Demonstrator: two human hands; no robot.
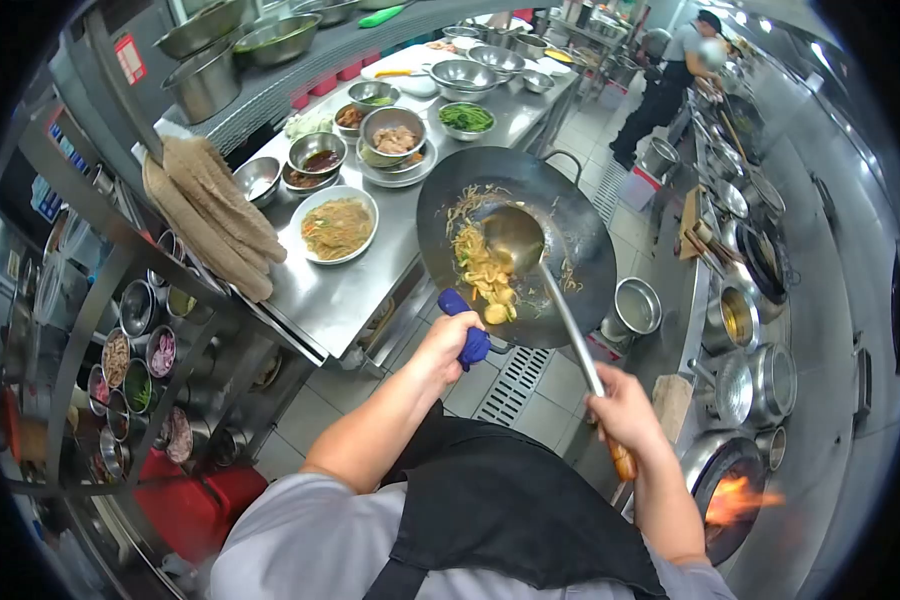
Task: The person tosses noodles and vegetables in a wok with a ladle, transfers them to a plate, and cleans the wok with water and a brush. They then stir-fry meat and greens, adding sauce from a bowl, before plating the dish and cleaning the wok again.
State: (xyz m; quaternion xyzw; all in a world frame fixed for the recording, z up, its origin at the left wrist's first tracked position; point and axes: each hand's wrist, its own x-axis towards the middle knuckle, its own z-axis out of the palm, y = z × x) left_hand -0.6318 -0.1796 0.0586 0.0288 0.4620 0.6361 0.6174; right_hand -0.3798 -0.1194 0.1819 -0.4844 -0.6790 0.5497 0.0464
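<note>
The left hand [452, 345], closed, is clasping a blue cloth [474, 350] at the near rim of the wok [588, 250]; the right hand [625, 408], fully curled, is gripping a ladle [567, 312] into food [486, 280] there; the wok is hanging beside the bench [335, 300].

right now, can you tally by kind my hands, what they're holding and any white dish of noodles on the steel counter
Hands: 2, left hand and right hand
Wok: 1
Ladle: 1
Purple cloth: 1
White dish of noodles: 1
Total: 6
</note>
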